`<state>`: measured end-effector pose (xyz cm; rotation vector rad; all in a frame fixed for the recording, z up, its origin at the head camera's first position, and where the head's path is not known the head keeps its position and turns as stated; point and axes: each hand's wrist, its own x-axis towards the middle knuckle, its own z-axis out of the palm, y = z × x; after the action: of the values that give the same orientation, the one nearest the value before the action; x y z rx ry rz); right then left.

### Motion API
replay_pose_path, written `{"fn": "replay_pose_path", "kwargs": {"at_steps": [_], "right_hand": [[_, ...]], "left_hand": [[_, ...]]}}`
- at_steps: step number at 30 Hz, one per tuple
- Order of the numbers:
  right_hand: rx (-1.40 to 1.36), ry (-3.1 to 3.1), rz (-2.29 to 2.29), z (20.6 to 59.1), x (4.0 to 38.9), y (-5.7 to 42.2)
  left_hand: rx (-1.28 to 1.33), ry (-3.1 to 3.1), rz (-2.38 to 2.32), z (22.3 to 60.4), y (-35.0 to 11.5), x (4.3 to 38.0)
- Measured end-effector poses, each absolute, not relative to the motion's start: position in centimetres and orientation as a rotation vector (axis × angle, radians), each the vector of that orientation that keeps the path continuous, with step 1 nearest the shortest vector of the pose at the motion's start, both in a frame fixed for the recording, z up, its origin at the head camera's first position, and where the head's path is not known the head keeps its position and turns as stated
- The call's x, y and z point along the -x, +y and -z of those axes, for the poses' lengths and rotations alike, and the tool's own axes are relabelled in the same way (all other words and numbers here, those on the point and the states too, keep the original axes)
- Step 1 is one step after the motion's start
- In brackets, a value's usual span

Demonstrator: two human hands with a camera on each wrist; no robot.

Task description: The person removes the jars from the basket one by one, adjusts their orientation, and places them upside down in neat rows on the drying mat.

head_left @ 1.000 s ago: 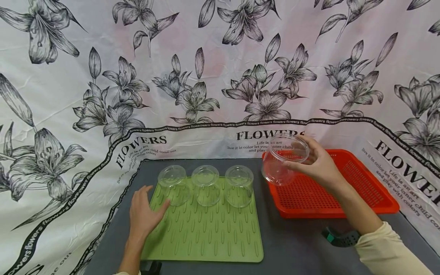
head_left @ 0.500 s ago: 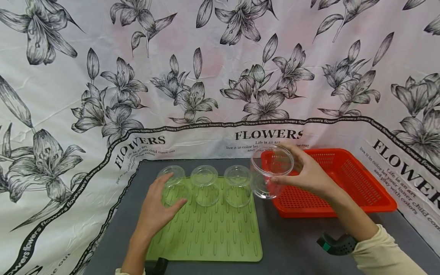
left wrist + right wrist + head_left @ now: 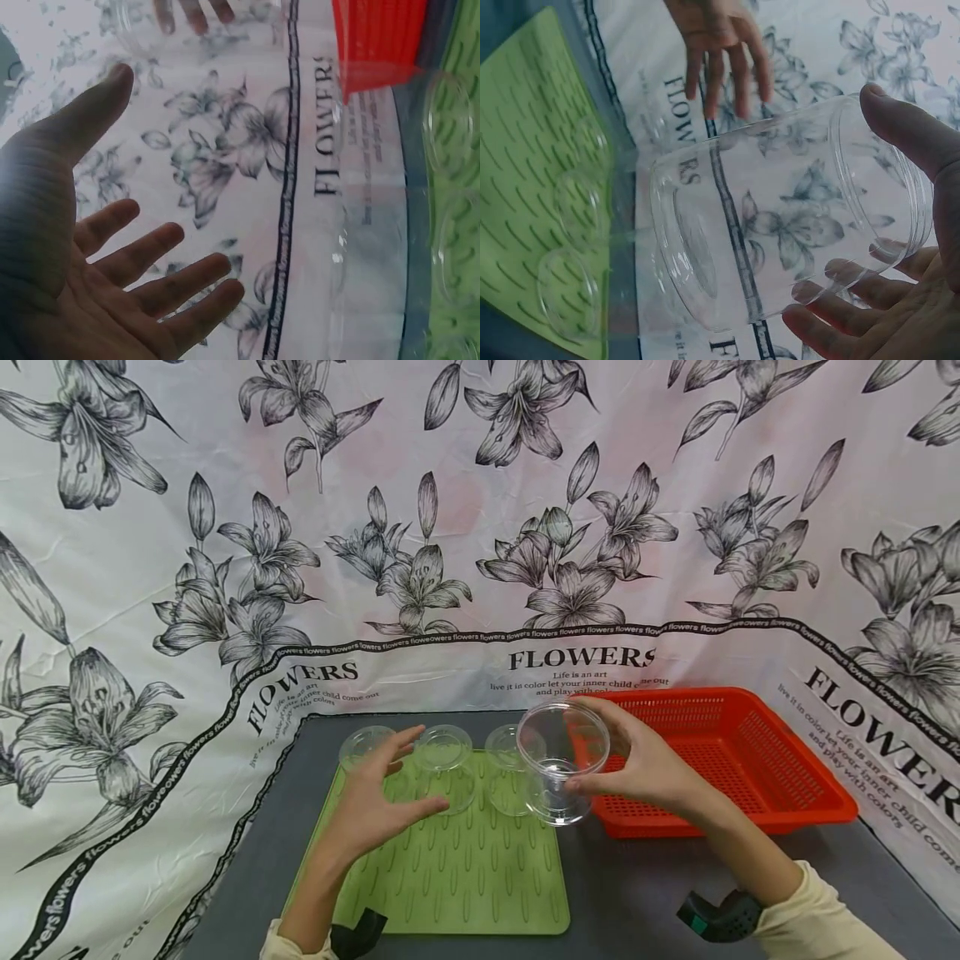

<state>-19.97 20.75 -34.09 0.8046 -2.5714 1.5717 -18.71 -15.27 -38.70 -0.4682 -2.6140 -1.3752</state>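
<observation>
My right hand (image 3: pixel 648 764) holds a clear jar (image 3: pixel 553 795) by its upper part, thumb on one side and fingers on the other. The jar is tilted, above the right edge of the green ribbed mat (image 3: pixel 450 893). In the right wrist view the jar (image 3: pixel 757 225) looks see-through, with nothing visible inside. My left hand (image 3: pixel 375 814) hovers over the mat with spread fingers, its bare palm (image 3: pixel 97 307) showing in the left wrist view. Along the mat's back edge stand three similar clear jars: a left one (image 3: pixel 360 743) partly behind my left hand, a middle one (image 3: pixel 444 756), and a right one (image 3: pixel 501 789) partly behind the held jar.
A red perforated basket (image 3: pixel 720 820) sits on the dark grey table (image 3: pixel 630 893) to the right, partly behind my right hand. A white floral cloth (image 3: pixel 420 677) hangs behind the table and along its sides.
My right hand has carried the jar left and down, from over the basket's left edge to the mat's right edge. My left hand has moved right, in front of the left jar.
</observation>
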Motion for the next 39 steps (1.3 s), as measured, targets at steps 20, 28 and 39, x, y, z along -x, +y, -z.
{"fn": "replay_pose_path", "kwargs": {"at_steps": [20,28,39], "right_hand": [[-1.042,-2.625,-1.531,36.0,18.2,16.7],[-1.083,-2.622,-1.533,36.5,17.9,16.2],[-1.112,-2.620,-1.497,37.0,17.4,15.7]], "left_hand": [[0.908,-2.716,1.576,37.6,-10.4,18.0],[0.932,-2.705,1.671,37.9,-10.2,17.8],[1.062,-2.655,1.698,38.1,-10.3,17.6]]}}
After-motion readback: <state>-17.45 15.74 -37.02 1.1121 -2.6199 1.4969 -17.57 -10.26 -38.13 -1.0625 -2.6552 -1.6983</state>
